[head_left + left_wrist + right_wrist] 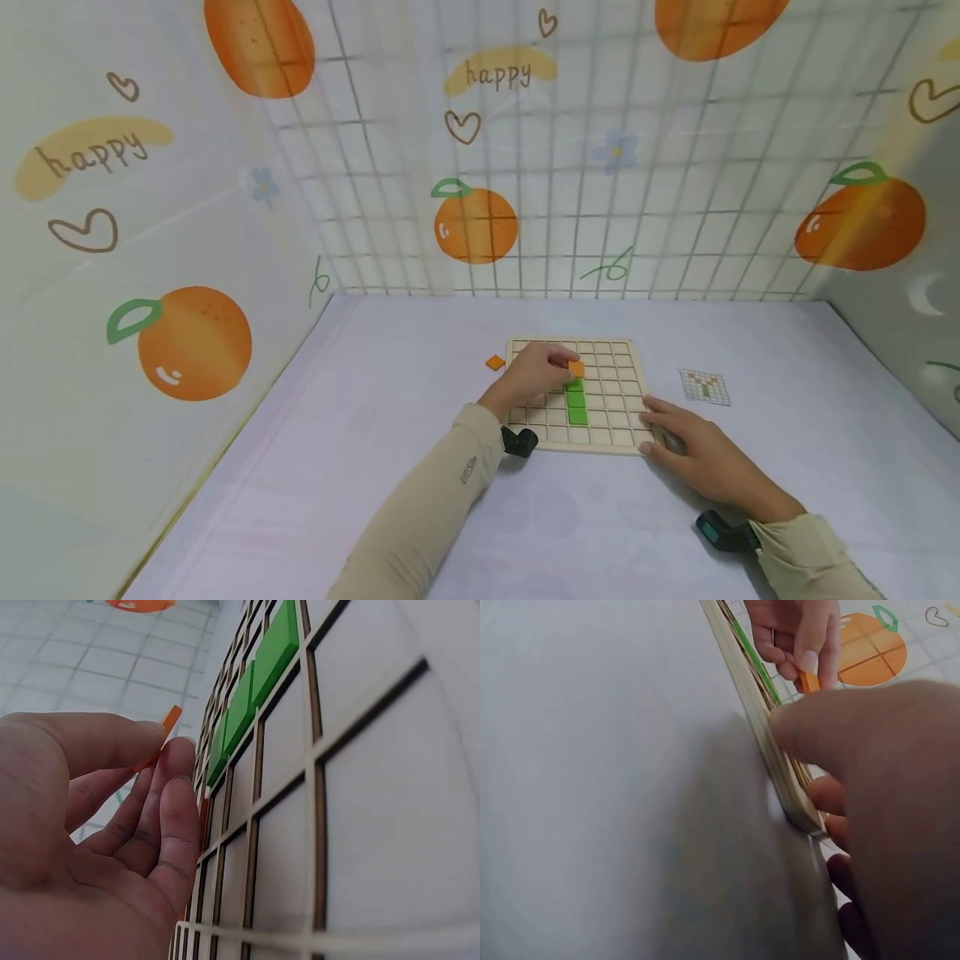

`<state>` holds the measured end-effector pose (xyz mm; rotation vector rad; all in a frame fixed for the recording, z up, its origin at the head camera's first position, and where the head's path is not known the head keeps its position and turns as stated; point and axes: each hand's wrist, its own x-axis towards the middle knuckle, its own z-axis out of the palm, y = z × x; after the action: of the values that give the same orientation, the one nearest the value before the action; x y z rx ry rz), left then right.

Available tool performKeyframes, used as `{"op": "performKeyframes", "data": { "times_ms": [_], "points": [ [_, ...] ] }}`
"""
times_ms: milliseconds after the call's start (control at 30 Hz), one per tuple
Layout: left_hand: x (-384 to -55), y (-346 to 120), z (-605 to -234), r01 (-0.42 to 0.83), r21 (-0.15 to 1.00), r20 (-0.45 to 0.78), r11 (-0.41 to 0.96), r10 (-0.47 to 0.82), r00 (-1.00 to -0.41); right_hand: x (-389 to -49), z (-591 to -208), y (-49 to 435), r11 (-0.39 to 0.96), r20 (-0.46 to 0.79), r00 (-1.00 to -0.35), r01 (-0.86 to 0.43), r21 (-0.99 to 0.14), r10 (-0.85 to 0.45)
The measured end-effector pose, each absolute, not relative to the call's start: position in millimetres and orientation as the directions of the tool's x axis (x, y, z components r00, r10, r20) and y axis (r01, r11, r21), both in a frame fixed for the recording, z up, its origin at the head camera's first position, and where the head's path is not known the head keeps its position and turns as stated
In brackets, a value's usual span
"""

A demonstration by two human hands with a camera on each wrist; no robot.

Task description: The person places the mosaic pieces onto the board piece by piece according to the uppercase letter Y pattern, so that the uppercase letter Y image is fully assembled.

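Note:
My left hand [534, 375] is over the wooden grid board [615, 400], pinching a small orange square tile [576, 369] between thumb and fingertips. In the left wrist view that orange tile [171, 720] is seen edge-on, tilted above the grid. Just below it in the head view, a column of green square tiles [577, 408] sits in the board's cells. My right hand [705, 458] touches the board's right side, with thumb at the near right corner and fingertips along the edge. From the right wrist, its thumb [817, 731] lies against the board's rim.
Another orange tile [495, 362] lies on the white tabletop [360, 400], left of the board. A small card [705, 387] printed with a coloured grid pattern lies to the board's right. Behind the table hangs a printed curtain [390, 167] in front of a wire grid.

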<state>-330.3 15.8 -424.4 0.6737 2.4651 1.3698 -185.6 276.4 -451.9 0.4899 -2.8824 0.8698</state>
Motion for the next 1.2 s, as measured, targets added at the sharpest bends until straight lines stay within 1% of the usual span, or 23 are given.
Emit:
{"op": "performKeyframes", "data": {
  "times_ms": [267, 633, 900, 1100, 1200],
  "points": [
    [-333.7, 27.0, -425.3, 0.313, 0.807, 0.034, 0.501, 0.49, -0.871, -188.1, -452.4, 275.7, 0.799, 0.169, -0.948, -0.318, -0.51, -0.269],
    [-336.5, 38.8, -425.6, 0.294, 0.798, 0.026, 0.526, 0.458, -0.889, -187.8, -450.8, 276.6, 0.795, 0.144, -0.954, -0.298, -0.528, -0.262],
    [-340.7, 47.3, -422.2, 0.324, 0.732, 0.018, 0.599, 0.459, -0.889, -189.2, -453.1, 277.1, 0.785, 0.156, -0.951, -0.31, -0.536, -0.268],
    [-344.0, 50.3, -423.9, 0.359, 0.691, 0.027, 0.627, 0.473, -0.881, -189.6, -453.8, 277.2, 0.787, 0.162, -0.949, -0.315, -0.531, -0.271],
    [-344.6, 51.0, -425.8, 0.354, 0.688, 0.02, 0.633, 0.471, -0.882, -189.8, -453.2, 278.5, 0.793, 0.16, -0.95, -0.312, -0.524, -0.268]
  ]
}}
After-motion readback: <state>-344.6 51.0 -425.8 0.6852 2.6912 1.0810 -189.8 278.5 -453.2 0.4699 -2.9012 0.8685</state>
